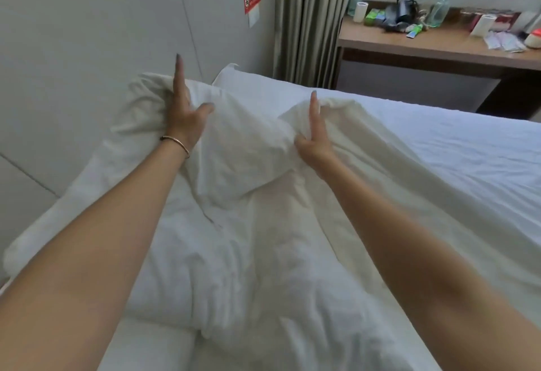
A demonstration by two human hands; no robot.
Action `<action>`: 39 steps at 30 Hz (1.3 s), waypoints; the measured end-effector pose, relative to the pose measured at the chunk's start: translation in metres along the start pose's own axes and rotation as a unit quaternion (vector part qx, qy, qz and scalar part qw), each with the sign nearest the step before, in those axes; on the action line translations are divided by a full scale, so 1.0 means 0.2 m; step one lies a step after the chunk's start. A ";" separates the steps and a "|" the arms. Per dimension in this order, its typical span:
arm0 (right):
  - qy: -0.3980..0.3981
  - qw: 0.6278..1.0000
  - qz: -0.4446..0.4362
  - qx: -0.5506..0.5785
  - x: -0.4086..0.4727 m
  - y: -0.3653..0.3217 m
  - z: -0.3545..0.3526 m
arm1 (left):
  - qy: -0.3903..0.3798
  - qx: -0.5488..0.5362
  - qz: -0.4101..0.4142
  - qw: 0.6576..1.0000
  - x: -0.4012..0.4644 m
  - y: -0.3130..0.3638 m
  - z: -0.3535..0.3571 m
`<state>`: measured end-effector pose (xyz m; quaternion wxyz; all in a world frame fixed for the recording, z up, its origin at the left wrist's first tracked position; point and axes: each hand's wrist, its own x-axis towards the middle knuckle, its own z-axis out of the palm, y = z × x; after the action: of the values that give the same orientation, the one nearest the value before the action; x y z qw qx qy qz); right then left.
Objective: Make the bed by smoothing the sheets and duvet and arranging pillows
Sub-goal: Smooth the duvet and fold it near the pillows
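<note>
Rumpled white duvet (234, 253) heaped along the bed's left edge, left hand (183, 116) and right hand (314, 139) each gripping a bunched fold, forefingers straight, pillow (234, 76) at the bed's far edge

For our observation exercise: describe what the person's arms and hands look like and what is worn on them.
Both forearms are bare, with no sleeves in view. The left hand has a thin gold-coloured metal bangle at the wrist. The right hand wears nothing visible. Long grey-painted nails show on both.

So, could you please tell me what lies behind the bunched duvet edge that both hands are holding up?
Behind the duvet, a white pillow peeks out against the wall. The left hand and right hand grip the fabric; the rest of the pillow is covered.
</note>
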<state>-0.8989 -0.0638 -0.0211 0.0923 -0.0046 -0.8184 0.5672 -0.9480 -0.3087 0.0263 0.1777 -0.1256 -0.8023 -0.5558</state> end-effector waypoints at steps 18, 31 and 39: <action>-0.106 0.912 0.014 -0.397 0.53 1.60 0.54 | -0.191 0.589 -0.070 0.782 0.04 -1.28 0.70; -0.066 0.948 -0.046 -0.307 0.60 1.77 0.56 | -0.220 0.564 -0.059 0.794 0.03 -1.33 0.78; -0.073 0.930 0.008 -0.360 0.58 1.74 0.55 | -0.150 0.468 0.169 0.855 0.17 -0.61 0.86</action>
<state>-1.0638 -0.0293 -0.3659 0.0199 -0.0026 -0.9720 0.2343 -1.0521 -0.1905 -0.1180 0.1848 -0.2433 -0.9508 -0.0509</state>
